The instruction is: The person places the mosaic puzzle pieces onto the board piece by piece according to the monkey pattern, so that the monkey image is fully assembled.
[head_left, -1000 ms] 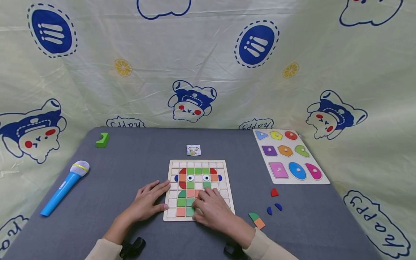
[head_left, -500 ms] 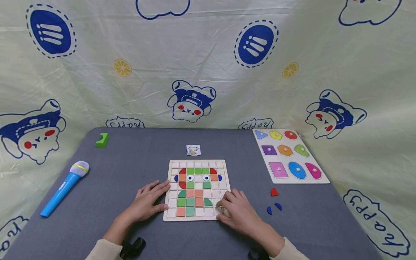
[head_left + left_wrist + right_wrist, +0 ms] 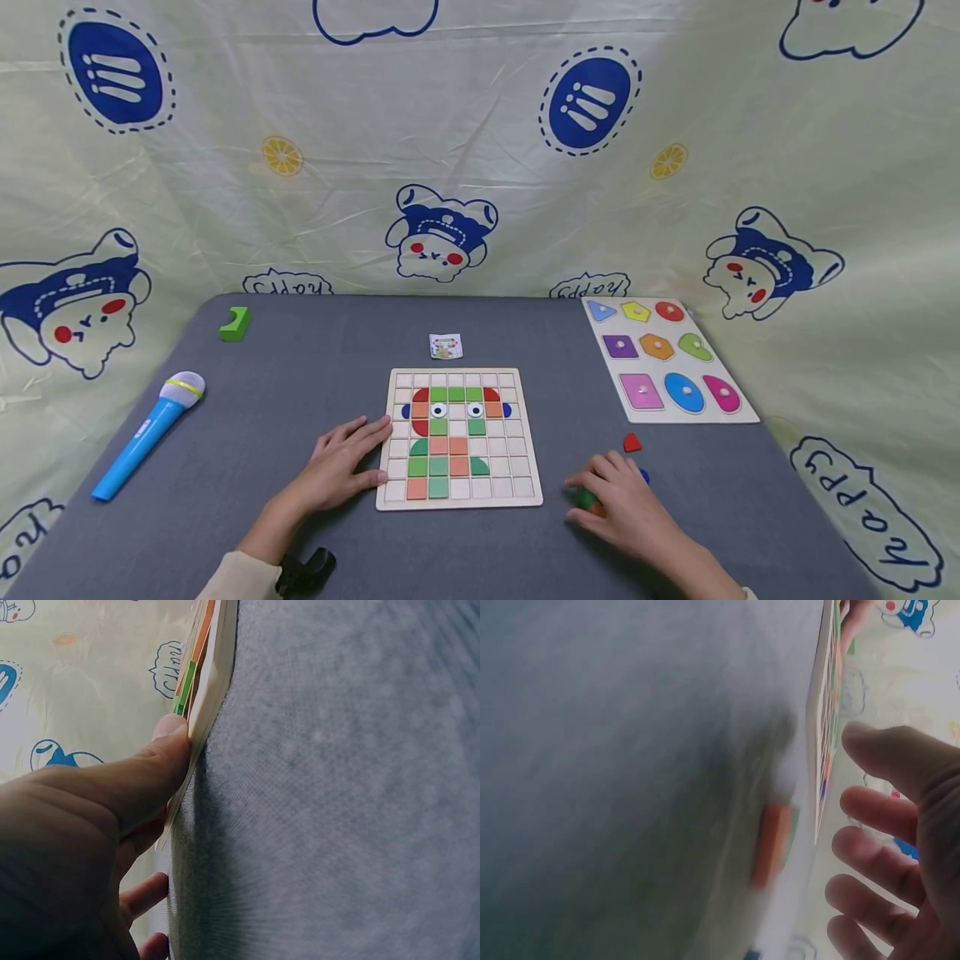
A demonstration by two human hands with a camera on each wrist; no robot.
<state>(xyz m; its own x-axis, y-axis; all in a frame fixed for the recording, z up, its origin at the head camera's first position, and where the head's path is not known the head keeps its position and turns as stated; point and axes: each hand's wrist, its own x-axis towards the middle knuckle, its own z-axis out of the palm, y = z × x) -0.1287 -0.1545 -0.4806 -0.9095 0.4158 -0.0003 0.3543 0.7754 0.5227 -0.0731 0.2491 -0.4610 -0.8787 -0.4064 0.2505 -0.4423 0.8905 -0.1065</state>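
Note:
A square puzzle board, partly filled with coloured tiles in a figure with two eyes, lies at the middle of the table. My left hand rests at its left edge with fingers extended; in the left wrist view the thumb presses on the board's rim. My right hand is right of the board, over a green quarter-round tile and an orange tile. The right wrist view has its fingers spread apart and holding nothing. A blue tile is mostly hidden behind this hand.
A red tile lies beyond my right hand. At the back right sits a white shape puzzle. A small picture card is behind the board. To the left are a blue toy microphone and a green block.
My right hand has left the board and moved right to the loose tiles. A green rounded tile and an orange tile show on the board where it was. My left hand stays put.

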